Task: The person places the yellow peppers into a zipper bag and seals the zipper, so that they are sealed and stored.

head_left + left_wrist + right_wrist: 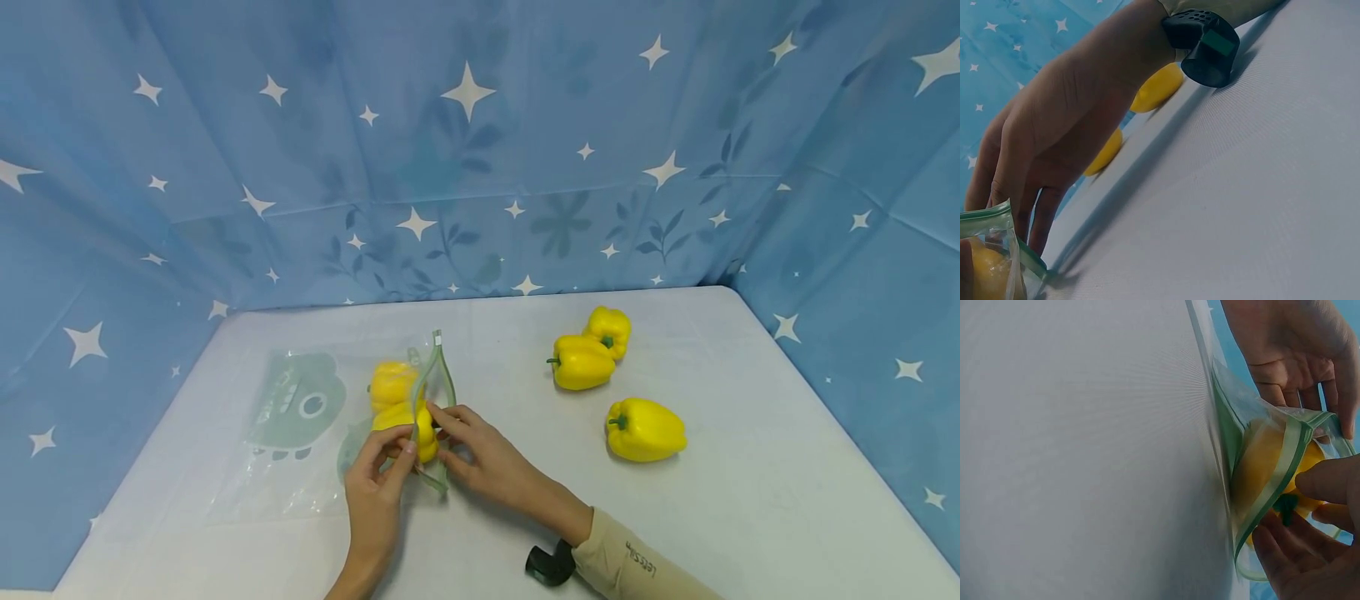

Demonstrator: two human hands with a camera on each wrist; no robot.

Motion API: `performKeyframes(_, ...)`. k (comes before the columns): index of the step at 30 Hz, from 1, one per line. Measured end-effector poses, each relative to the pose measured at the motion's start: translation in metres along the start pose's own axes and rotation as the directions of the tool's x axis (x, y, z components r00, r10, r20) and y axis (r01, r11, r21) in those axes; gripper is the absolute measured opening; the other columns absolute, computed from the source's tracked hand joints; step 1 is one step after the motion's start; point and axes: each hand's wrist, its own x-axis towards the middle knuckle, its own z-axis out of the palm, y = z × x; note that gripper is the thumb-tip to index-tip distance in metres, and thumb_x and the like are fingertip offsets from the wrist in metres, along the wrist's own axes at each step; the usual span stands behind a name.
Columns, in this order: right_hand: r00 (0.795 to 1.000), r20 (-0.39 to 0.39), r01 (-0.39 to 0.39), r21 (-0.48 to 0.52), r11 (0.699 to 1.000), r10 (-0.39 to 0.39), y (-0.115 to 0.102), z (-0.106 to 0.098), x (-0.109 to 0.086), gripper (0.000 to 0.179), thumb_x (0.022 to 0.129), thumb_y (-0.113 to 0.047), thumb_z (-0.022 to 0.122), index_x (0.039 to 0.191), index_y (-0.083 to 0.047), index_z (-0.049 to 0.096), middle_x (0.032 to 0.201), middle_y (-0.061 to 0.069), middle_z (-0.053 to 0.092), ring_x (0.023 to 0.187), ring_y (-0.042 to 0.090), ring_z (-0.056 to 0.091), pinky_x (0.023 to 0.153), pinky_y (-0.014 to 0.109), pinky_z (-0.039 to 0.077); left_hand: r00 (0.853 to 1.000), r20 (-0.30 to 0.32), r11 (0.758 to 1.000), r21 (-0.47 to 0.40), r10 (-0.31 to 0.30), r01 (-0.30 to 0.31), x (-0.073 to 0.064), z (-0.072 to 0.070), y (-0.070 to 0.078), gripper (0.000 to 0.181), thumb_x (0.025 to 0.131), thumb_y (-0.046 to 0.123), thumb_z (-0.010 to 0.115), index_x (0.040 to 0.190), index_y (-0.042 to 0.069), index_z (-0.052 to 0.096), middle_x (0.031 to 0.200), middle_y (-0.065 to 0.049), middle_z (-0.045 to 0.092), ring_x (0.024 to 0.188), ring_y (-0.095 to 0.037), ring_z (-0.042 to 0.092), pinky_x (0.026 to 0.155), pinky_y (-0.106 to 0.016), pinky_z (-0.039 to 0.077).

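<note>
A clear zip bag [300,492] with green edging and a green cartoon print lies left of centre, its mouth spread toward the right. One yellow bell pepper [392,383] is inside. Another bell pepper [392,414] sits nearer the mouth, its green stem [1285,505] facing out in the right wrist view. My left hand [375,487] pinches the near side of the bag's rim between thumb and fingers. At the opening, my right hand [491,462] holds the stem end of the nearer pepper, thumb on one side and fingers on the other.
Right of the bag, a yellow pepper [582,363] touches another pepper [609,327]; a third pepper [647,430] lies closer to me. A black wrist device [551,564] is beside the right sleeve. Behind the white table [750,500] hangs a blue star-patterned curtain [525,125].
</note>
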Motion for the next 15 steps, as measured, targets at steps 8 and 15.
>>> performKeyframes(8,0.901,-0.357,-0.295,-0.084,0.952,0.247,-0.004,-0.020,-0.069,0.063,0.104,-0.009,0.061,0.162,-0.014,0.037,0.143,0.010,0.061,0.124,0.024,0.065,0.105,0.039,0.056,0.906,0.423,0.994,-0.100,0.004,0.042,0.019,0.054,-0.008,0.017,0.098,-0.001,0.068,0.113,0.004,0.073,0.094,-0.007,0.066,0.079,-0.014,0.062,0.069,-0.021,0.059)
performKeyframes(15,0.865,-0.325,-0.445,-0.148,0.883,0.381,-0.017,-0.016,-0.056,0.050,0.110,-0.017,0.052,0.159,-0.015,0.042,0.153,0.004,0.055,0.139,0.017,0.053,0.115,0.032,0.048,0.865,0.500,0.974,-0.213,0.044,0.073,0.040,0.039,-0.012,0.019,0.103,0.000,0.060,0.116,-0.010,0.069,0.081,-0.002,0.068,0.068,-0.010,0.064,0.064,-0.018,0.058)
